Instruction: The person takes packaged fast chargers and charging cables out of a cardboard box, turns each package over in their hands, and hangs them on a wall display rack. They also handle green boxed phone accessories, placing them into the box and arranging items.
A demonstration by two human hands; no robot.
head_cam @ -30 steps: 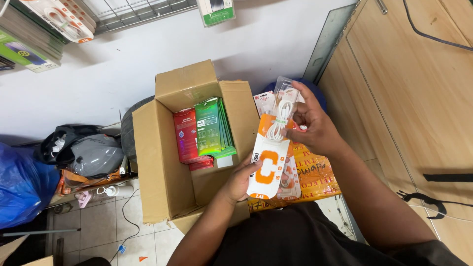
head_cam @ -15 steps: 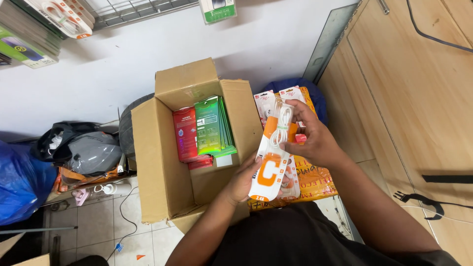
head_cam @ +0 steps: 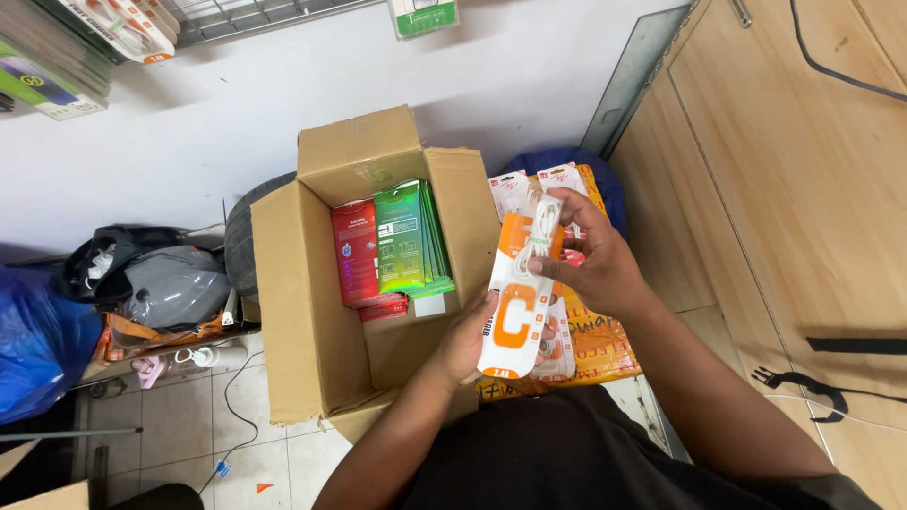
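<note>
Our left hand [head_cam: 470, 342] and right hand [head_cam: 592, 260] grip one orange-and-white cable packet [head_cam: 515, 302]; at 9 o'clock, one cardboard box [head_cam: 312, 312] holds two packet stacks

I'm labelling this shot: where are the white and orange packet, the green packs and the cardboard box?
white and orange packet [head_cam: 513, 316], head view, lower front.
green packs [head_cam: 401, 236], head view, top pack's face.
cardboard box [head_cam: 293, 312], head view, left wall.
</note>
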